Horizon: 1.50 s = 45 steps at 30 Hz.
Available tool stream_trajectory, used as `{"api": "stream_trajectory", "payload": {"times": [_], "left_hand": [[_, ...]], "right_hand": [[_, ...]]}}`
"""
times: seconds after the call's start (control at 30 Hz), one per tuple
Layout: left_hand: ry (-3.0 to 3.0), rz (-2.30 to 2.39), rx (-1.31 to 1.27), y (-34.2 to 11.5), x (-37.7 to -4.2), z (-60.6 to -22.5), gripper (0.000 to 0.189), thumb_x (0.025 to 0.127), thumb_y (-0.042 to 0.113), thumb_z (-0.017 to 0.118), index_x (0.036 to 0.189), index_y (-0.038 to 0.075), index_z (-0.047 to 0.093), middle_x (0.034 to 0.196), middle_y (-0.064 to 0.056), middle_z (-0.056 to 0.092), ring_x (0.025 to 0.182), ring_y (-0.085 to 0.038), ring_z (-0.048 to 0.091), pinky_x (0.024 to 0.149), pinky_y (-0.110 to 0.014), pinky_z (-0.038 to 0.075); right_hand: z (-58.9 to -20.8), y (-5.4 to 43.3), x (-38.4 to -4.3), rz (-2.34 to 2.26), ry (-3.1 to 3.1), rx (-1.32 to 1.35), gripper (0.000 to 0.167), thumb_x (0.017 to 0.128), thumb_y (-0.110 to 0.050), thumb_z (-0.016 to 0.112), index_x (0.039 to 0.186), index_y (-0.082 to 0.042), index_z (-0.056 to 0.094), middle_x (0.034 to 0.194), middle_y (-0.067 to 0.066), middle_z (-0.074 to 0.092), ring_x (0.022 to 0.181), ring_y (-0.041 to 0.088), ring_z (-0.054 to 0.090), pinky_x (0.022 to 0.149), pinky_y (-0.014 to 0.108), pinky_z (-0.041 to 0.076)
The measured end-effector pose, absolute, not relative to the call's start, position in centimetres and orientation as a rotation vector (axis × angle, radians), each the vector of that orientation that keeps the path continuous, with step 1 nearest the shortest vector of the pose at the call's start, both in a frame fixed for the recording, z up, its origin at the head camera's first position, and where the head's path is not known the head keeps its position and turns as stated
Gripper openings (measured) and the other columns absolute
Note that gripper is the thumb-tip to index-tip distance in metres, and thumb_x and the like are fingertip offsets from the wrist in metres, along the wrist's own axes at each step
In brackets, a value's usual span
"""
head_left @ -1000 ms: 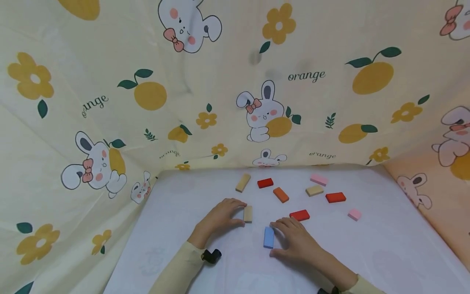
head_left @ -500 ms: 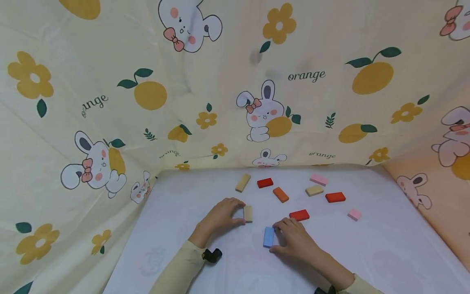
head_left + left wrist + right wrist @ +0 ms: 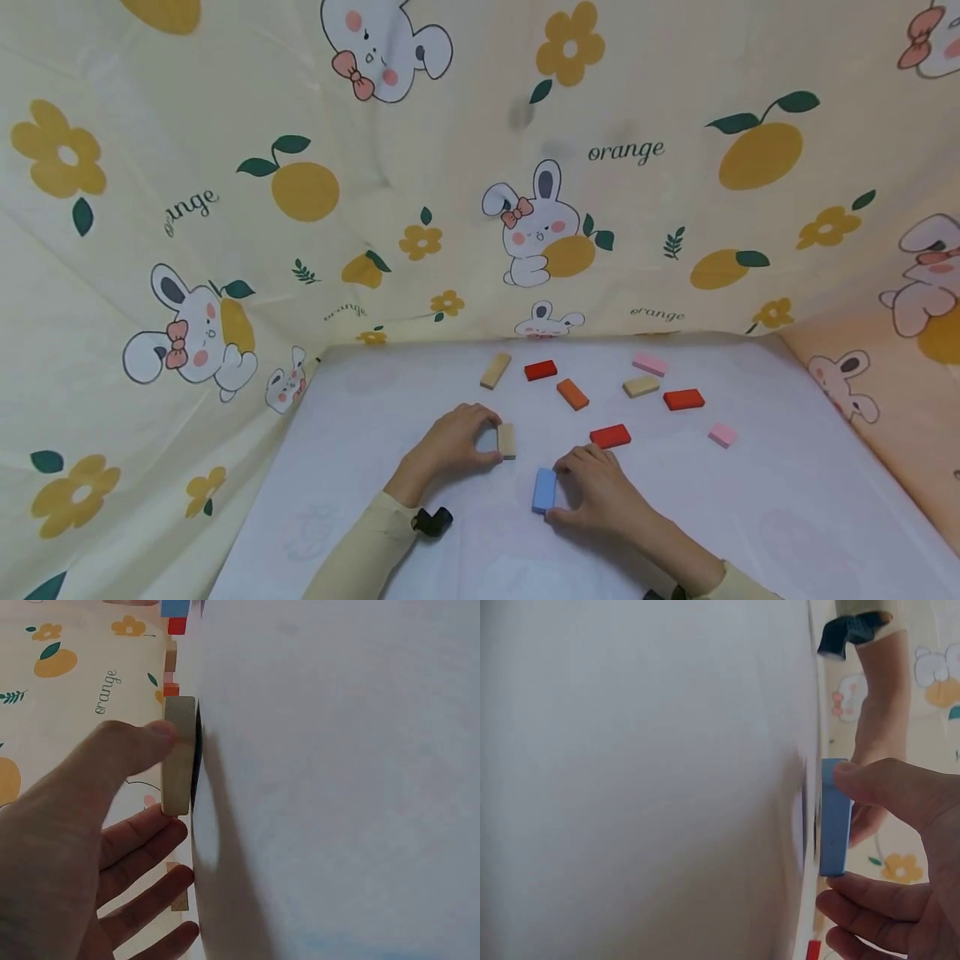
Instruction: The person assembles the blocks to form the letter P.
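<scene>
My left hand pinches a natural wood block by its ends, the thumb on one and the index finger at the other. The same wood block stands close over the white surface in the left wrist view, a shadow beneath it. To the right, my right hand pinches a blue block between thumb and index finger. In the right wrist view the blue block is held just beside the white surface; whether it touches cannot be told. A gap separates the two held blocks.
A red block lies just beyond my right hand. Farther back are an orange block, another red block, a wooden block and a pink block, among others. Patterned cloth hangs behind the white table.
My right fingers have closed on the blue block, which has shifted slightly left and toward me. The wood block in my left hand has shifted very slightly toward me.
</scene>
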<state>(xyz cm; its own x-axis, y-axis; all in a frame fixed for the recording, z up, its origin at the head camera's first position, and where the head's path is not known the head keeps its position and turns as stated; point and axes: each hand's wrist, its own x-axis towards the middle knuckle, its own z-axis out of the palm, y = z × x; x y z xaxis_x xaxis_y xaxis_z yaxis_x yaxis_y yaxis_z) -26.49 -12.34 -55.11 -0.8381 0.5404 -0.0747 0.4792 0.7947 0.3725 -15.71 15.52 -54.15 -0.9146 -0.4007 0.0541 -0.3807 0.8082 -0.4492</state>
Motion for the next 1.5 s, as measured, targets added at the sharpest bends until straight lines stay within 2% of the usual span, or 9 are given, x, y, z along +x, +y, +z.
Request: {"api": "stream_trajectory", "payload": {"times": [0.2, 0.43, 0.6, 1.03, 1.27, 1.5], "left_hand": [[2.774, 0.541, 0.851, -12.3, -25.6, -55.4, 0.057, 0.089, 0.053, 0.084, 0.135, 0.022, 0.069, 0.135, 0.007, 0.068, 0.127, -0.014, 0.061, 0.110, -0.040, 0.050], [2.759, 0.542, 0.927, -11.9, -24.3, -55.2, 0.055, 0.090, 0.051, 0.084, 0.134, 0.023, 0.069, 0.134, 0.008, 0.068, 0.125, -0.013, 0.061, 0.109, -0.039, 0.050], [2.752, 0.540, 0.979, -11.6, -23.4, -54.9, 0.054, 0.089, 0.050, 0.086, 0.133, 0.022, 0.070, 0.132, 0.007, 0.069, 0.124, -0.013, 0.062, 0.108, -0.037, 0.051], [2.754, 0.484, 1.040, -11.2, -22.0, -54.9, 0.056, 0.090, 0.051, 0.085, 0.135, 0.022, 0.069, 0.137, 0.006, 0.068, 0.133, -0.015, 0.059, 0.114, -0.037, 0.046], [2.775, 0.449, 1.070, -11.2, -21.6, -54.9, 0.057, 0.093, 0.054, 0.081, 0.138, 0.023, 0.067, 0.141, 0.005, 0.066, 0.137, -0.016, 0.057, 0.116, -0.038, 0.044], [2.762, 0.479, 1.028, -11.2, -21.5, -54.9, 0.050, 0.098, 0.055, 0.076, 0.137, 0.025, 0.067, 0.141, 0.007, 0.066, 0.137, -0.015, 0.057, 0.116, -0.039, 0.045]], "right_hand": [[-53.7, 15.2, -14.2, -0.754, 2.847, -0.653, 0.060, 0.076, -0.049, 0.095, 0.119, -0.015, 0.072, 0.111, -0.005, 0.067, 0.114, 0.021, 0.055, 0.105, 0.057, 0.045], [-53.7, 15.0, -12.8, -0.790, 2.728, -0.665, 0.063, 0.081, -0.052, 0.092, 0.124, -0.013, 0.070, 0.114, -0.007, 0.065, 0.105, 0.014, 0.055, 0.100, 0.047, 0.055], [-53.9, 14.8, -12.4, -0.796, 2.673, -0.639, 0.064, 0.082, -0.053, 0.091, 0.128, -0.013, 0.070, 0.118, -0.006, 0.065, 0.106, 0.016, 0.055, 0.103, 0.050, 0.054], [-53.8, 14.6, -12.0, -0.659, 2.705, -0.703, 0.067, 0.083, -0.061, 0.087, 0.129, -0.015, 0.072, 0.118, -0.006, 0.068, 0.107, 0.016, 0.057, 0.106, 0.054, 0.052], [-54.0, 14.2, -11.8, -0.607, 2.732, -0.729, 0.068, 0.083, -0.058, 0.089, 0.131, -0.013, 0.071, 0.119, -0.003, 0.067, 0.109, 0.019, 0.057, 0.107, 0.055, 0.051], [-54.0, 13.9, -11.6, -0.595, 2.747, -0.723, 0.071, 0.082, -0.056, 0.090, 0.133, -0.012, 0.069, 0.121, 0.000, 0.068, 0.111, 0.021, 0.058, 0.107, 0.055, 0.051]]}}
